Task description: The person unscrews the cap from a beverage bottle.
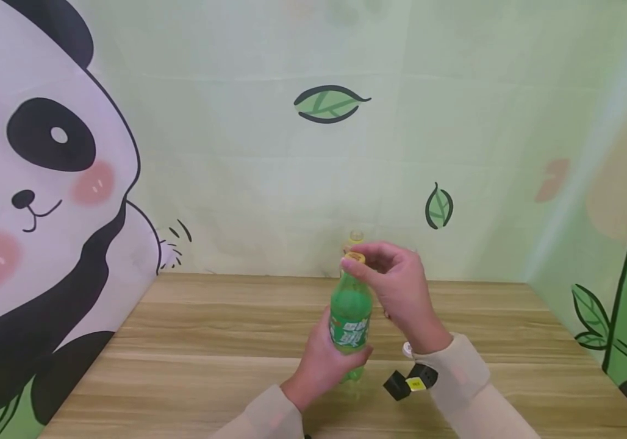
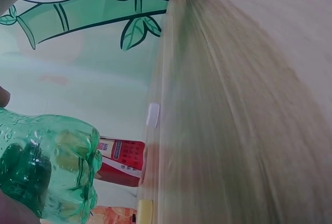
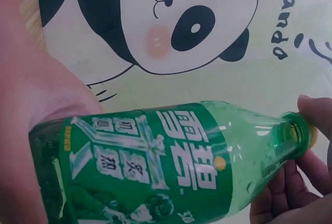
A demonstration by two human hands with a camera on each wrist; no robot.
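Observation:
A green plastic soda bottle (image 1: 351,299) with a green label stands nearly upright, held up in front of me over the table. My left hand (image 1: 321,366) grips it around the lower part, below the label. At the top, the thumb and fingers of my right hand (image 1: 398,289) pinch the yellow bottle cap (image 1: 354,258), which sits on the mouth. In the right wrist view the label (image 3: 150,156) faces the camera, and the yellow cap (image 3: 313,135) lies between thumb and fingers. The bottle's ridged base (image 2: 72,167) shows in the left wrist view.
Behind the bottle rises the top of another bottle (image 1: 356,235), mostly hidden. A red container (image 2: 122,161), an orange item (image 2: 111,215), a white cap (image 2: 153,115) and a yellow piece (image 2: 145,212) stand on the wooden table (image 1: 209,341). A black device (image 1: 409,382) is at my right wrist.

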